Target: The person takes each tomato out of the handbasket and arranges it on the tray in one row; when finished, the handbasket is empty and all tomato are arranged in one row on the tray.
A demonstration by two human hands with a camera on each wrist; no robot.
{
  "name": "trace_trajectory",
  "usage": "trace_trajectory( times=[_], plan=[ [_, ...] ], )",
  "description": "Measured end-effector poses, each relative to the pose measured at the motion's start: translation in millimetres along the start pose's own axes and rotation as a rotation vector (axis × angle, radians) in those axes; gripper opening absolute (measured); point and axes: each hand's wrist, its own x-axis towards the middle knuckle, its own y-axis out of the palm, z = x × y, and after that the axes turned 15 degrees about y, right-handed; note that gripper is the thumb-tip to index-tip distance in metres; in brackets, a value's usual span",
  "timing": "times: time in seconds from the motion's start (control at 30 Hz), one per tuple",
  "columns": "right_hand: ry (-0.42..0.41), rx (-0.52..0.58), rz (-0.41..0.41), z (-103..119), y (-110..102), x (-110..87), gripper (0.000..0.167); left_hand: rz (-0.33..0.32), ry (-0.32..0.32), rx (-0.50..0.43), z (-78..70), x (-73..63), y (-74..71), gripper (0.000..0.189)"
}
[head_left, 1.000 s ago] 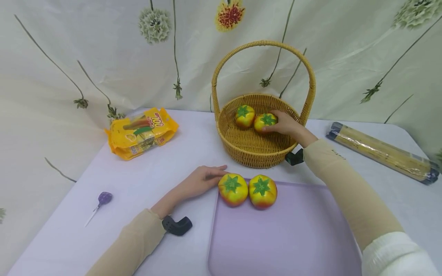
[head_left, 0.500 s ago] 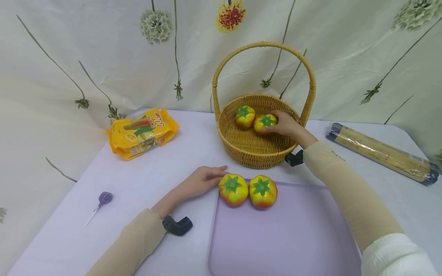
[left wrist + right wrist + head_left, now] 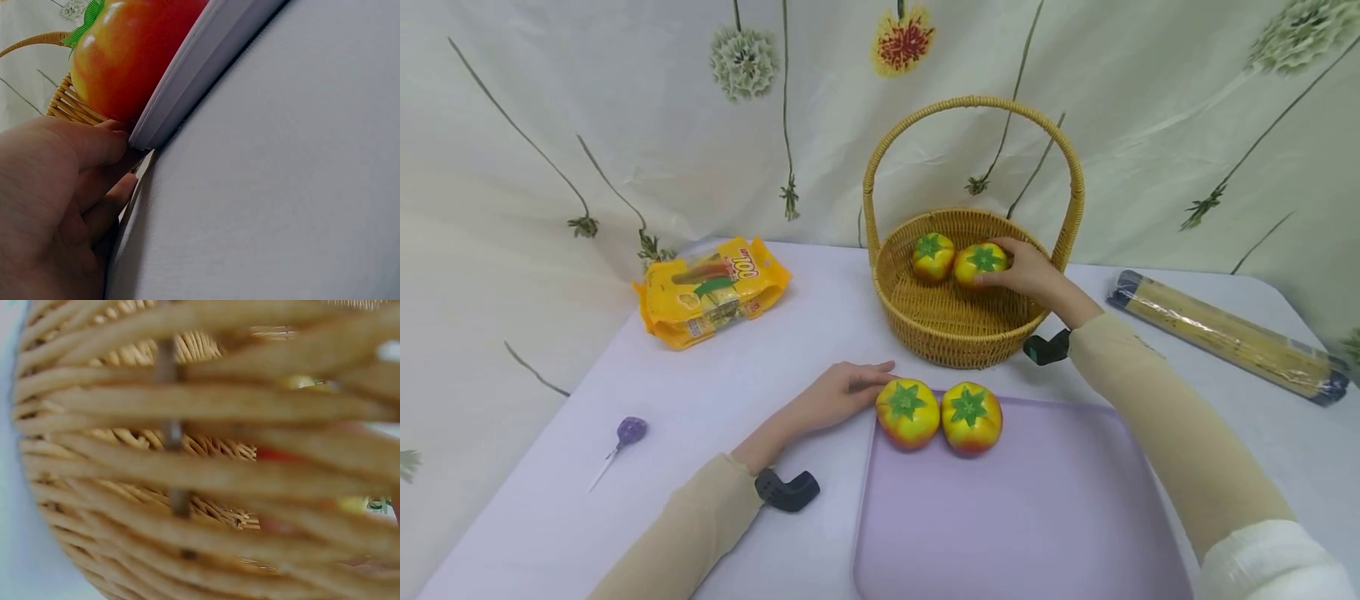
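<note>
A table spread with white cloth (image 3: 760, 325) bears a rectangular lavender plastic tray (image 3: 1022, 517), and behind it stands a round golden-tan wicker basket (image 3: 951, 348) with a tall arched handle. Only the left wrist view shows the tray's ridged side wall from low down; the right wrist view is filled by blurred basket weave, red and yellow patches showing through its gaps. The left hand (image 3: 835, 393) lies low at the tray's far left corner, fingers reaching forward, thumb against the rim; whether they pinch it I cannot tell. The right hand (image 3: 1032, 271) reaches over the basket's right side, thumb and fingers curved around a glossy yellow-and-red fruit with a green star-shaped top (image 3: 981, 262). A matching fruit (image 3: 933, 258) sits just left of it inside; two more, the left tray fruit (image 3: 909, 414) and the right tray fruit (image 3: 972, 418), stand side by side on the tray.
</note>
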Motion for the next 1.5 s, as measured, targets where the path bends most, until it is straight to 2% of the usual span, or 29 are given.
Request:
trace_trajectory(
  times=[0.33,0.67,0.9,1.07,1.23,1.33,1.5],
  plan=[
    [-0.036,0.074,0.043,-5,-4,-19.1,0.070,0.006,-0.014,-0.002,1.1,0.0,1.7,0.027],
    [-0.088,0.129,0.103,-8,-8,-57.7,0.073,0.006,-0.010,-0.005,-0.5,-1.0,0.4,0.027],
    [-0.167,0.153,0.131,-11,-12,-93.1,0.074,0.006,0.004,-0.004,1.6,-0.7,0.6,0.027],
    [-0.255,0.171,0.182,-23,-14,-120.0,0.071,0.010,-0.004,0.013,1.1,0.4,0.1,0.027],
    [-0.314,0.179,0.267,-42,-11,-138.3,0.073,0.006,-0.022,0.024,0.8,0.7,-1.0,0.027],
    [-0.320,0.172,0.312,-52,-9,-144.2,0.073,0.005,-0.021,0.018,1.7,0.5,-1.2,0.027],
    [-0.279,0.113,0.354,-69,-10,-147.7,0.074,0.007,-0.016,0.014,2.8,0.6,-0.5,0.027]
  ],
)
